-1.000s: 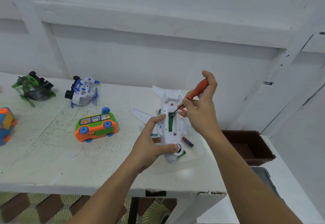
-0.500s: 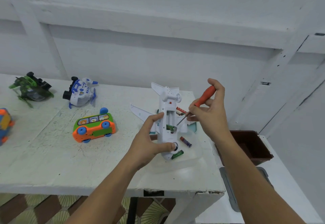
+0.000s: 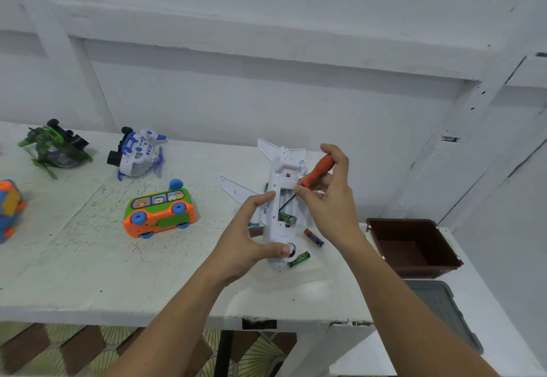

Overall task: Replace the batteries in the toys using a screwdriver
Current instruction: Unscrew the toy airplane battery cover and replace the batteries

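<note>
Orange-blue toy [image 3: 10, 208] half out of frame at left edge

Plane toy [image 3: 279, 190]: smooth glossy white plastic. Screwdriver [image 3: 321, 169]: matt orange plastic handle w/ thin dark metal shaft. Green battery [image 3: 299, 259] near worktop's front edge: shiny wrap. Worktop [image 3: 74, 258]: white paint, matt, scuffed & scratched, chipped along front edge. Bus toy [image 3: 159, 214]: glossy orange/green plastic. Brown bin [image 3: 414, 261]: matt plastic.
</note>
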